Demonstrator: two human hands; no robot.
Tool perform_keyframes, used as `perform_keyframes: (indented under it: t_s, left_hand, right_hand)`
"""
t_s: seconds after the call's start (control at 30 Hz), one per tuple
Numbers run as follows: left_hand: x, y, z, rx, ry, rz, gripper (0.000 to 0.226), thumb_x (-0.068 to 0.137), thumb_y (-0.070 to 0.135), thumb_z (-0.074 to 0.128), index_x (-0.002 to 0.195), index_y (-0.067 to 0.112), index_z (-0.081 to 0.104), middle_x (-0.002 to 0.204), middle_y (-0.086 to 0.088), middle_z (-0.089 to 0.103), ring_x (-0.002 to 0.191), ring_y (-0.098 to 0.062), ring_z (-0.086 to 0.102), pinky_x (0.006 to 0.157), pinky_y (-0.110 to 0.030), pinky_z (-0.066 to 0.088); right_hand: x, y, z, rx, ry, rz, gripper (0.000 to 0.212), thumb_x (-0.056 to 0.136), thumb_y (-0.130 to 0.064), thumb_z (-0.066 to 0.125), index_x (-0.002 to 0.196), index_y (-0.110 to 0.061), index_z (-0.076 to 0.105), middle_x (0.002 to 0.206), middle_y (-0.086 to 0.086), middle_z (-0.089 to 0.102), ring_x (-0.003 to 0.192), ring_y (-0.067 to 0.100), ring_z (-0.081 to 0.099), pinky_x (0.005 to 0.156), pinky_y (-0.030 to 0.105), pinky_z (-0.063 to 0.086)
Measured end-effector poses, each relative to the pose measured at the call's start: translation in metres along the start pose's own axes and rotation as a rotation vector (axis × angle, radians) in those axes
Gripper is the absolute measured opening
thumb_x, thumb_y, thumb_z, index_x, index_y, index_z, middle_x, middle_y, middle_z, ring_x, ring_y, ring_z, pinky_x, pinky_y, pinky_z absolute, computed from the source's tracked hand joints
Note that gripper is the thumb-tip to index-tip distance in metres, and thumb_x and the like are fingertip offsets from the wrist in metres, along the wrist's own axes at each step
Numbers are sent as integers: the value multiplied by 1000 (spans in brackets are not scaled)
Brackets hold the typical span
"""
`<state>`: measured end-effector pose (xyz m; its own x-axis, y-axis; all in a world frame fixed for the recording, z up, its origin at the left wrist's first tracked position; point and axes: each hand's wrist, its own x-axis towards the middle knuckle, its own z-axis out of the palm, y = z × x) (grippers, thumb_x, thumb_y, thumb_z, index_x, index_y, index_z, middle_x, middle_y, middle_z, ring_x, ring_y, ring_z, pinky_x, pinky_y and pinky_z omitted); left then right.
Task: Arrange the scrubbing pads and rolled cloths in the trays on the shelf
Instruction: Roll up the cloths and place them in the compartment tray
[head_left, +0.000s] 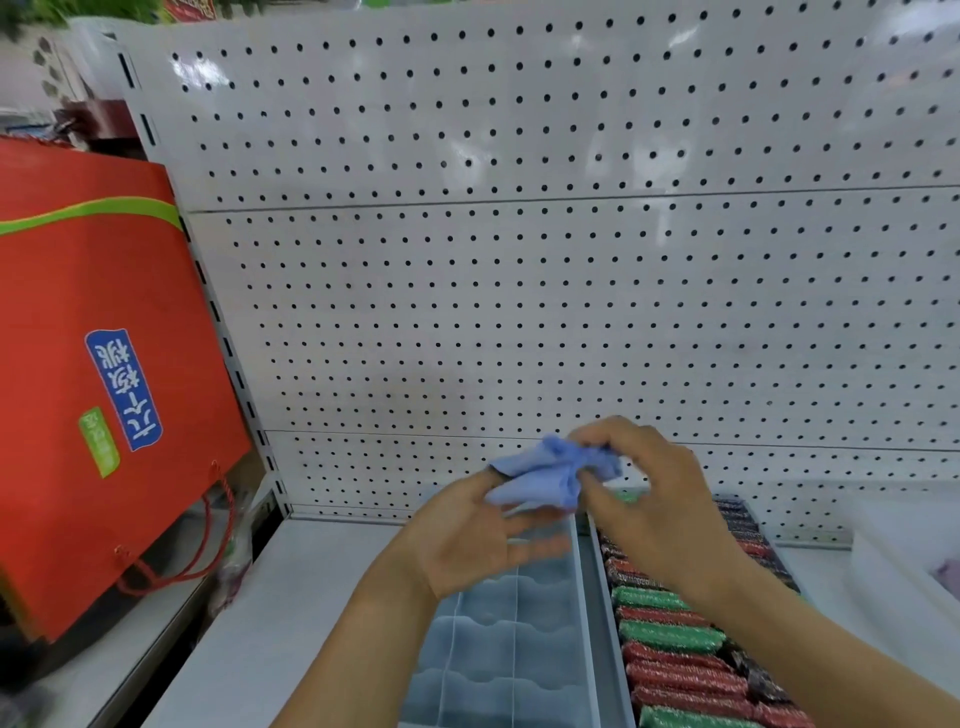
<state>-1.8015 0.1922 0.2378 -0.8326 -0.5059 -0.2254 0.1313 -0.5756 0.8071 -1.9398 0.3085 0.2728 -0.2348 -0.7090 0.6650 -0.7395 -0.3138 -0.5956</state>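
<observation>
Beside scrubbing pads (670, 636) — divided tray (498, 649), clear.

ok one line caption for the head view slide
Both hands hold a blue cloth above the divided tray.
</observation>
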Motion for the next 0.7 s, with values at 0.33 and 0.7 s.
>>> perform_keyframes:
  t_s: [0.33, 0.7]
  left_hand:
    - [-19, 5, 33, 608, 121, 373, 36, 82, 31, 75, 113, 16, 66, 106, -4, 73, 95, -18, 71, 76, -26, 56]
    - [-16, -7, 51, 390, 390, 615, 19, 92, 23, 60, 97, 4, 61, 92, -18, 68, 76, -23, 69, 61, -32, 58]
  right_hand:
    - [24, 1, -8, 489, -251, 556, 20, 82, -10, 65, 101, -6, 60, 94, 26, 62, 76, 30, 56, 73, 50, 47]
    - [9, -1, 8, 884, -202, 776, 27, 82, -21, 67, 100, -1, 68, 85, 15, 70, 62, 17, 67, 54, 29, 54]
